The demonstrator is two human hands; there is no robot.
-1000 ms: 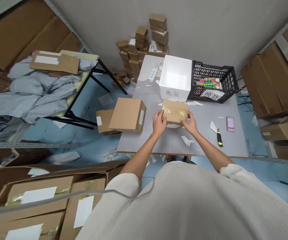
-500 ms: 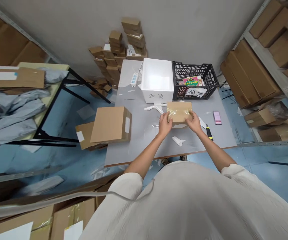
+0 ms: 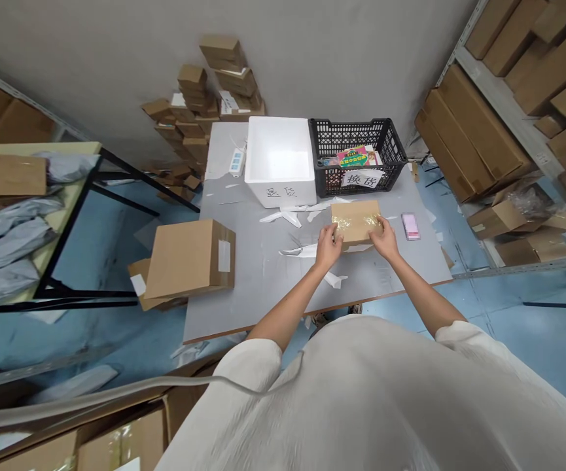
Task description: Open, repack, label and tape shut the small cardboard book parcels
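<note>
Parcel (image 3: 355, 219) on table (image 3: 258, 288), left hand (image 3: 328, 248) at its left, right hand (image 3: 384, 239) at its right; crate (image 3: 332, 178) directly behind parcel, booklets (image 3: 354, 157) inside; tub (image 3: 263, 190) behind-left of parcel, beside crate; power strip (image 3: 237, 161) farther behind-left, past tub; scraps (image 3: 287, 216) left of parcel; phone (image 3: 410, 226) right of parcel; carton (image 3: 179, 260) well left, over table's left edge; stacks (image 3: 236, 80) behind-left, beyond table; bags (image 3: 12, 242) on bench (image 3: 70, 196), far left of parcel; boxes (image 3: 552, 62) on shelf (image 3: 503, 106), far right

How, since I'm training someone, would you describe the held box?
Find the grey table, then the black crate. Just nearer is a small brown box with shiny tape across it; unlike the bigger box at left, it's between left hand and right hand.
</note>
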